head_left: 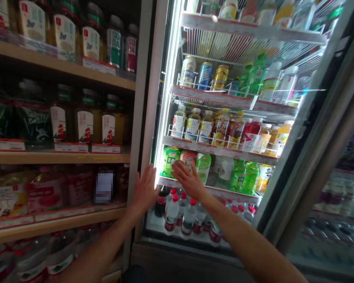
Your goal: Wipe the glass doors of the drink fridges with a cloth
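The left hand point(144, 188) is pointing upward, flat and empty, near the left edge of the fridge point(177, 261). Apart from it, the right hand point(190, 179) is hovering, fingers stretched out, before a red drink point(188, 155) standing on a low shelf point(238, 195) between green drinks point(203, 165). Whether either hand is touching anything, I cannot tell.

Wooden shelves point(59, 158) stand beside a brightly lit fridge point(177, 259).
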A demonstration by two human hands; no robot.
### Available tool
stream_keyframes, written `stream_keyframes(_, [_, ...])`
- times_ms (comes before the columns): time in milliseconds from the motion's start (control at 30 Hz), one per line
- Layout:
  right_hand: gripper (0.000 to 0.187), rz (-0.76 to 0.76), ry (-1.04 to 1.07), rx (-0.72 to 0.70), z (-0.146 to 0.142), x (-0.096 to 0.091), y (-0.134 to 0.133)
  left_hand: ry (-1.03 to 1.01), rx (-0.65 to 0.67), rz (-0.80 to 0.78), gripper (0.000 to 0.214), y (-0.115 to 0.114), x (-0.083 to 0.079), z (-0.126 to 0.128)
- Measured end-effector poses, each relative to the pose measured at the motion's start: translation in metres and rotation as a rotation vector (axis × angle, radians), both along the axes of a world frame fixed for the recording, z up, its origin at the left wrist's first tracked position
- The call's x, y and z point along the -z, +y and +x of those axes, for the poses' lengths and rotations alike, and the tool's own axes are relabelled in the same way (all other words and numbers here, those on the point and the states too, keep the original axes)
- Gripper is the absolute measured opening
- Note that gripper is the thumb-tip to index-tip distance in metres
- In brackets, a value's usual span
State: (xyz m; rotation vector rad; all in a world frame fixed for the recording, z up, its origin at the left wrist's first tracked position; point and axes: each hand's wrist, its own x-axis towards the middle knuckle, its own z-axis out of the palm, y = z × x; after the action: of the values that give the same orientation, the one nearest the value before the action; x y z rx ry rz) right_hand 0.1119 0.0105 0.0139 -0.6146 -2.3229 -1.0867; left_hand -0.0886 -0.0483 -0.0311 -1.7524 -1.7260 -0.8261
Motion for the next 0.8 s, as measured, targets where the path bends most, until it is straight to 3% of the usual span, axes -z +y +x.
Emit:
stream_keyframes(133, [0.057, 0.005, 0.225, 0.080, -0.018, -0.023, 0.004, 0.000, -0.016, 0.015, 0.058, 0.001, -0.009, -0.009])
stream_keyframes(333, [0.049, -0.007, -0.053, -0.055, -0.029, 0.004, 0.000, 0.012, -0.010, 0.048, 0.061, -0.001, -0.011, -0.020])
stream_keyframes(533, [0.050, -0.033, 0.164, 0.021, -0.066, -0.029, 0.004, -0.009, -0.010, 0.064, 0.063, -0.005, -0.012, -0.029])
stream_keyframes(700, [0.044, -0.046, -0.079, -0.077, -0.071, -0.001, -0.006, -0.002, -0.011, 0.086, 0.063, -0.006, -0.014, -0.034])
stream_keyframes(800, [0.044, -0.010, -0.097, -0.083, -0.059, -0.003, -0.003, 0.025, -0.019, 0.104, 0.062, -0.004, -0.019, -0.036])
